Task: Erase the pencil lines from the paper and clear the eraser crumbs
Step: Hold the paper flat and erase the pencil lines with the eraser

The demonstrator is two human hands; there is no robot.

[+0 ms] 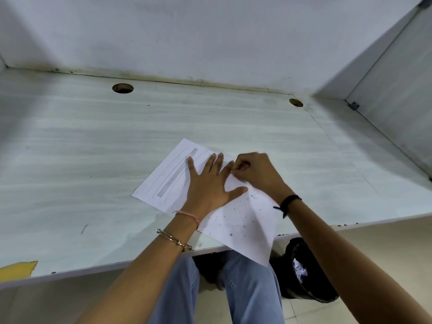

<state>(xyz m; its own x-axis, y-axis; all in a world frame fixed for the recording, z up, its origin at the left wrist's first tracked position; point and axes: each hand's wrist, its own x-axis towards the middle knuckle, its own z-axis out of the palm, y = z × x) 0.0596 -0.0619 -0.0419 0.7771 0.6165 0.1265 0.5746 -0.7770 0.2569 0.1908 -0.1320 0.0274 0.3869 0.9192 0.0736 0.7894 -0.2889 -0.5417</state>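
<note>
One paper [245, 230]: a white sheet lying askew on the worktop [105, 148], its near corner hanging over the front edge above the person's lap.
Pencil lines [174, 174]: several long grey strokes and one broad shaded band, all on the far left part of the sheet; the right part looks bare of them.
Eraser crumbs [233, 220]: dark specks scattered over the near half of the paper, with a few more along the worktop's front edge further right.
Left grip [210, 183]: flat on the middle of the sheet, palm down, fingers spread wide and thumb stretched out, pressing the paper down.
Right grip [254, 171]: fingers curled in and pinching the eraser, just beside the left fingertips.
Eraser [236, 168]: only a pale sliver shows between the fingertips, down against the paper.
Wrists: a pink thread [188, 215] and a metal bangle [174, 239] on the left, a black band [288, 202] on the right.
Worktop: pale, wood-grained, with two round cable holes [122, 88] near the back wall and a yellow patch [18, 268] at the near left edge.
Below: blue jeans [245, 288], and to the right a black bin [304, 272] on the floor with crumpled paper inside.
</note>
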